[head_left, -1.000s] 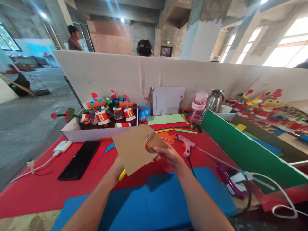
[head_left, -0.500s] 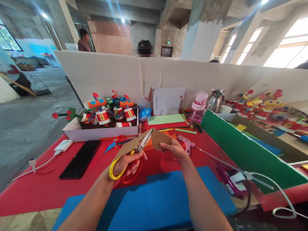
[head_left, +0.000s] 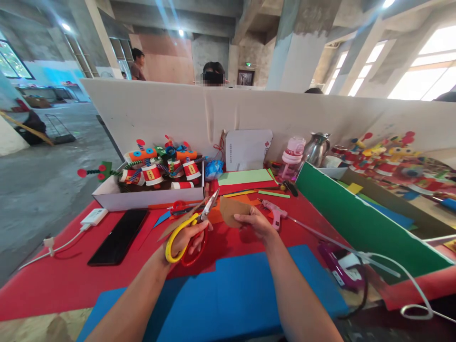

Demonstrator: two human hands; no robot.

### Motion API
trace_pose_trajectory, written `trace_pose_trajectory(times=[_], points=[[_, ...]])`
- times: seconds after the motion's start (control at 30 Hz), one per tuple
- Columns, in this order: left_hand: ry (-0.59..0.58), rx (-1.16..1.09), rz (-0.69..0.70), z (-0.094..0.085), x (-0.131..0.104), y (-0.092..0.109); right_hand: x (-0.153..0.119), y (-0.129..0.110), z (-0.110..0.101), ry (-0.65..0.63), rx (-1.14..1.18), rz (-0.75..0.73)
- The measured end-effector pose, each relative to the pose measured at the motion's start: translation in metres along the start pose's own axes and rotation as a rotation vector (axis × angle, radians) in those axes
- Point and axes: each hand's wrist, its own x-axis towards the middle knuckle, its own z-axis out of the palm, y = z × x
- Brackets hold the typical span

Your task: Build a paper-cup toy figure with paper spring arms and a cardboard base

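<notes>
My left hand [head_left: 191,236] is closed around the handles of a pair of scissors [head_left: 211,205], one loop yellow and the other red. The blades point up and away, close to each other. Between thumb and fingers, my right hand [head_left: 257,221] pinches a brown cardboard piece [head_left: 231,212] with a rounded edge. A small gap separates it from the scissor tips. A second brown cardboard piece [head_left: 181,221] slants beside the scissors on their left; whether my left hand touches it I cannot tell. Blue sheets [head_left: 228,289] lie below both hands.
A pink glue gun [head_left: 275,212] lies right of my right hand. At left are a black phone [head_left: 119,236] and a white box [head_left: 149,198] of paper-cup figures. A green-sided box [head_left: 356,218] stands at right, below a white partition [head_left: 160,109].
The cardboard in my right hand has come apart from the piece on the left, which has tilted and dropped. The scissors have moved slightly left, away from the right-hand piece.
</notes>
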Motion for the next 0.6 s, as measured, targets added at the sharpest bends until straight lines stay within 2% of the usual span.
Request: trace_pose_trajectory(times=[0.13,0.23,0.33,0.4,0.5,0.6], points=[[-0.038,-0.060,0.053,0.003,0.000,0.000,0.006,-0.002,0.002,0.176,0.178,-0.091],[-0.163,-0.175,0.104,0.011,-0.004,0.002,0.011,0.001,0.006,0.273,0.283,-0.153],[-0.353,-0.253,0.165,0.017,-0.013,0.007,0.015,0.006,0.010,0.344,0.363,-0.159],[-0.529,-0.273,0.159,0.016,-0.019,0.010,0.018,0.009,0.009,0.389,0.421,-0.163],[-0.836,-0.303,0.043,0.010,-0.026,0.015,0.021,0.012,0.006,0.474,0.515,-0.184],[-0.975,-0.315,-0.044,0.011,-0.029,0.019,0.025,0.013,0.001,0.544,0.584,-0.175]])
